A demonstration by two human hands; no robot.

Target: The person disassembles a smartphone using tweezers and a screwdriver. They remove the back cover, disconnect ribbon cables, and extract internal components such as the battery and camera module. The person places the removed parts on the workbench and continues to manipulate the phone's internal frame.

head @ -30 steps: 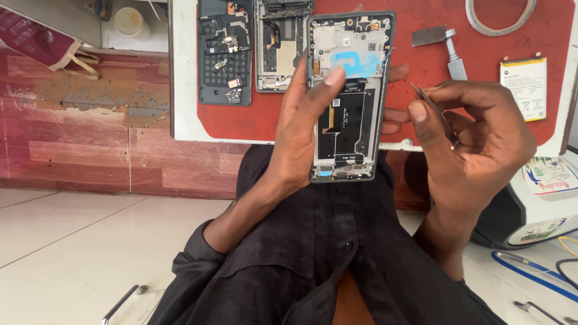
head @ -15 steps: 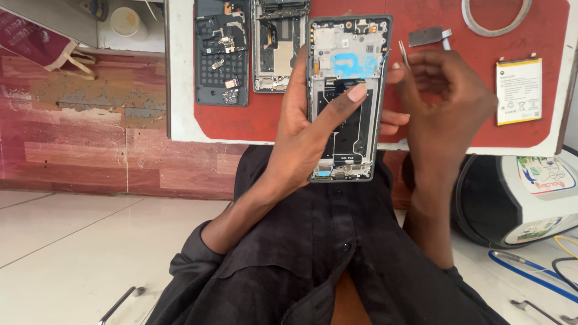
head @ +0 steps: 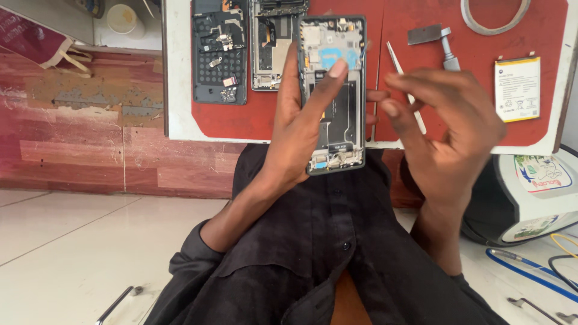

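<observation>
My left hand (head: 295,129) stays clamped on the opened phone (head: 333,90); my right hand (head: 448,129), pinching tweezers (head: 404,84), has drawn back toward three o'clock.

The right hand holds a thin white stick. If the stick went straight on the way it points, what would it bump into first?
The right hand holds the stick tilted up and to the left. Going straight on, its tip would probably meet the phone frame in the left hand, near its top edge, though depth is hard to judge.

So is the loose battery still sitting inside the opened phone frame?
No, the white battery lies on the red mat at the right, apart from the phone frame that the left hand holds up.
</observation>
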